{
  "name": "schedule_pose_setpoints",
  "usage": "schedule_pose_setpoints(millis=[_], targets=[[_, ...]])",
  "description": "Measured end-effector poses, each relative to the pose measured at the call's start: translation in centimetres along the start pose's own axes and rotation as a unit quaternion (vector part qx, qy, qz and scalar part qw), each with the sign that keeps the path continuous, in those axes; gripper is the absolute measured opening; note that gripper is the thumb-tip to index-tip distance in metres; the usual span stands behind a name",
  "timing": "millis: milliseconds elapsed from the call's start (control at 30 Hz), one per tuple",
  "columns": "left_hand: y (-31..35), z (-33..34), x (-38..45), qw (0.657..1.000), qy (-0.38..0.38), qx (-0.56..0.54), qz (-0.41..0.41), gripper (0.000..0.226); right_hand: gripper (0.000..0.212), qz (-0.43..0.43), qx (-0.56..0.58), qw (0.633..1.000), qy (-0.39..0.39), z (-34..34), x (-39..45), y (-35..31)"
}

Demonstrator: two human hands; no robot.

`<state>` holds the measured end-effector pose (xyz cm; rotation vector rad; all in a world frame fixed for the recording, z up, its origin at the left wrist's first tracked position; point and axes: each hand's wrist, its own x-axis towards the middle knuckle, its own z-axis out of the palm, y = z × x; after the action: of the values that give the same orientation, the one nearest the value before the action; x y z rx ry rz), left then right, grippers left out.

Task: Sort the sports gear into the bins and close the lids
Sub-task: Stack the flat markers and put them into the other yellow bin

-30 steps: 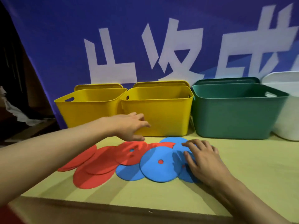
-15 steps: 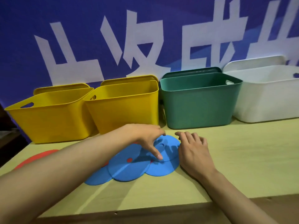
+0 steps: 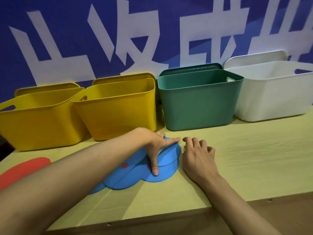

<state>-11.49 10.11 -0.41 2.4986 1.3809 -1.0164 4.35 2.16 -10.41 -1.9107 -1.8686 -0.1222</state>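
Note:
Several flat blue discs (image 3: 166, 160) lie overlapped on the yellow-green table (image 3: 245, 167), with red showing through their centre holes. My left hand (image 3: 156, 148) rests on top of them, its fingers spread and straight, one pressing the front disc. My right hand (image 3: 198, 158) lies on the table just right of the blue discs, its fingertips at their edge, fingers bent and holding nothing. Red discs (image 3: 22, 170) sit at the far left, partly hidden by my left forearm. Behind stand two yellow bins (image 3: 39, 122) (image 3: 118, 112), a green bin (image 3: 198, 106) and a white bin (image 3: 274, 97), all uncovered.
A lid leans upright behind each bin against the blue banner with white characters: the yellow lids (image 3: 45, 88) (image 3: 122, 77), the green lid (image 3: 191, 67) and the white lid (image 3: 255, 56). The table's front edge (image 3: 169, 217) runs across the bottom.
The view has swung right, so the white bin shows and the red discs sit at the left edge. My left hand has moved from the red discs onto the blue ones.

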Motion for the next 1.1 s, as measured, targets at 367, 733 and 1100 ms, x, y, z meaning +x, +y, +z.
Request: schedule_pose_setpoints(millis=[367, 733, 1100], targets=[[-0.5, -0.7, -0.2, 0.999, 0.022, -0.023, 0.033, 0.128, 0.044, 0.011, 0.039, 0.999, -0.005, -0.3, -0.2, 0.3], [-0.1, -1.5, 1.0, 0.997, 0.032, 0.037, 0.061, 0.096, 0.045, 0.016, 0.058, 0.998, -0.002, -0.2, -0.1, 0.5], [-4.5, -4.3, -3.8, 0.957, 0.261, -0.065, 0.108, 0.038, 0.042, -0.018, 0.034, 0.999, -0.018, -0.5, 0.1, 0.0]])
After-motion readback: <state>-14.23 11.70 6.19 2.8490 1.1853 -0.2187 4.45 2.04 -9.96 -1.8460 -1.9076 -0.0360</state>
